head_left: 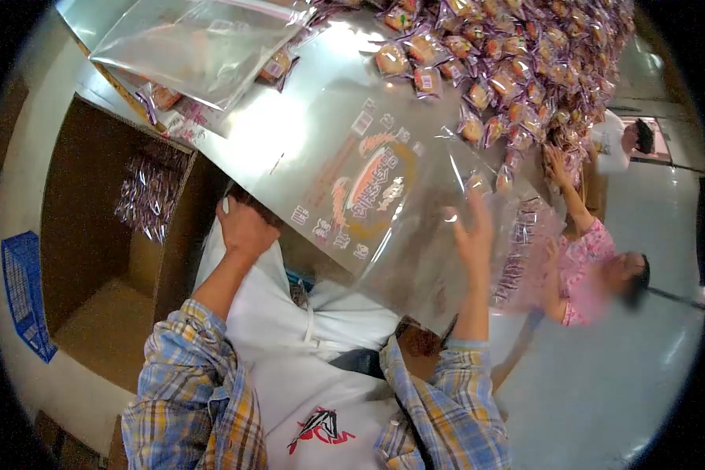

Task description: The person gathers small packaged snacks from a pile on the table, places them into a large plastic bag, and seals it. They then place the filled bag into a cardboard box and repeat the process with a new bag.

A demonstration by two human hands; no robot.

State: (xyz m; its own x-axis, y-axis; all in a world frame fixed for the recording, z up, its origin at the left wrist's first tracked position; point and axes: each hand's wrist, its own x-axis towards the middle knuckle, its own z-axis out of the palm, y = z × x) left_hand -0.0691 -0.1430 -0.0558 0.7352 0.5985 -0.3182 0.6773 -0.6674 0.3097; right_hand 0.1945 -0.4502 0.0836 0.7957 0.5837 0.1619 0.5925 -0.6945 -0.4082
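Note:
A clear plastic bag with orange and purple print (376, 188) lies across the metal table's near edge and hangs toward my lap. Beside the bag's left side, at the table edge, is my left hand (247, 227). It is closed, its fingers curled down out of sight, and I cannot tell what they hold. My right hand (474, 235) is over the bag's clear right part, thumb and fingers apart. Just beyond it, small wrapped cakes (509, 78) in purple-edged packets form a big heap.
More clear bags (204, 47) lie at the table's upper left, near a few loose packets. A cardboard box (102, 313) stands at my left, a blue crate (27, 294) beyond it. At right, a co-worker in pink (587, 274) reaches to the heap beside a filled bag (525, 251).

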